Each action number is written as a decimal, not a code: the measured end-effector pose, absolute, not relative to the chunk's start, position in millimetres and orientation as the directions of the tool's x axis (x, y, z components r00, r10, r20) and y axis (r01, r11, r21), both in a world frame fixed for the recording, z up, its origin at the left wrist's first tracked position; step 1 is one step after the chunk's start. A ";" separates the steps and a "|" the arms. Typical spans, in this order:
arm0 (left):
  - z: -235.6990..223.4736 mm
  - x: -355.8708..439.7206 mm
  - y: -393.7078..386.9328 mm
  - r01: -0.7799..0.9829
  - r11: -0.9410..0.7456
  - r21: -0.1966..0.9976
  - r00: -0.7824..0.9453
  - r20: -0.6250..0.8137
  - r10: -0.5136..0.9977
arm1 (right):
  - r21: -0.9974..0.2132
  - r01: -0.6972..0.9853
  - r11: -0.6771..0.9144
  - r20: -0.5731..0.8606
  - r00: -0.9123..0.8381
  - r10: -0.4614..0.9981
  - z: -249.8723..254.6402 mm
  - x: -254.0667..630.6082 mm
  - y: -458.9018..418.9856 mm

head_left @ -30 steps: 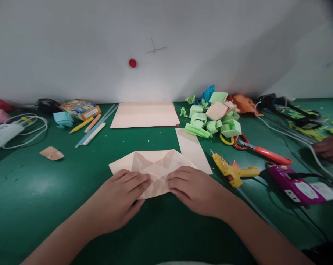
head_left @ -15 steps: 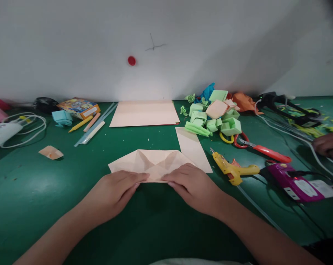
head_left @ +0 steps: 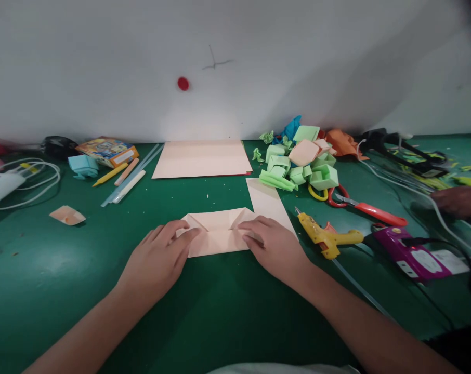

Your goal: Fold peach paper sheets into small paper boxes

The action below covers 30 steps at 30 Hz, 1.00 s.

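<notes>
A folded peach paper [head_left: 219,234] lies on the green table [head_left: 64,270] in front of me. My left hand [head_left: 159,257] rests on the paper's left side, fingers stretched flat and pressing it down. Over on the paper's right side, my right hand [head_left: 274,246] presses down in the same way, fingers flat. The paper's side corners are folded inward, giving a compact, roughly rectangular shape. Neither hand grips anything.
A peach strip [head_left: 269,205] lies right behind the paper, a large peach sheet [head_left: 202,158] further back. Green and peach folded pieces [head_left: 301,166], red scissors [head_left: 360,205], a yellow glue gun [head_left: 327,239] and a purple device [head_left: 405,254] sit right. Another person's hand [head_left: 457,200] is far right. Pens [head_left: 122,176] and cables [head_left: 21,179] left.
The paper went from a wide shape with spread wings to a narrower folded block. Both hands moved slightly away from me and now press its left and right sides flat.
</notes>
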<state>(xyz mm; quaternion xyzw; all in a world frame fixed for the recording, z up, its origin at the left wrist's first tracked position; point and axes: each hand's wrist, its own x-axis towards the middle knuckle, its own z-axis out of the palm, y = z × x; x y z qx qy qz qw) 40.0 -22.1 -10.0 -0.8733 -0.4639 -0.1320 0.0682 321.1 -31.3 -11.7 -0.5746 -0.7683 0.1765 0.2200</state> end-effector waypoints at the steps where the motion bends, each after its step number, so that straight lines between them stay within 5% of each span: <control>1: -10.7 42.3 -23.4 0.817 -0.574 -0.059 0.558 0.335 0.759 | -0.504 0.814 0.289 0.155 -0.245 0.957 -13.2 320.4 -30.7; 4: -11.6 48.0 -26.7 0.714 -0.683 -0.154 0.679 0.393 0.620 | -0.464 0.831 0.306 0.188 -0.245 0.951 -16.9 318.8 -29.0; 7: -11.9 52.7 -28.4 0.597 -0.793 -0.120 0.774 0.345 0.530 | -0.454 0.837 0.306 0.186 -0.247 0.951 -19.9 318.3 -27.1; 17: -15.3 60.8 -45.3 0.655 -0.755 0.026 0.734 0.213 0.645 | -0.243 0.818 0.521 0.319 -0.439 0.840 -12.3 310.0 -35.0; 24: -23.5 59.9 -51.6 0.665 -0.747 0.029 0.731 0.182 0.658 | -0.323 0.725 0.608 0.213 -0.570 0.793 -11.1 298.5 -53.9; 30: -23.4 58.0 -52.8 0.665 -0.747 0.010 0.734 0.175 0.656 | -0.216 0.746 0.630 0.145 -0.613 0.776 -21.2 306.8 -55.0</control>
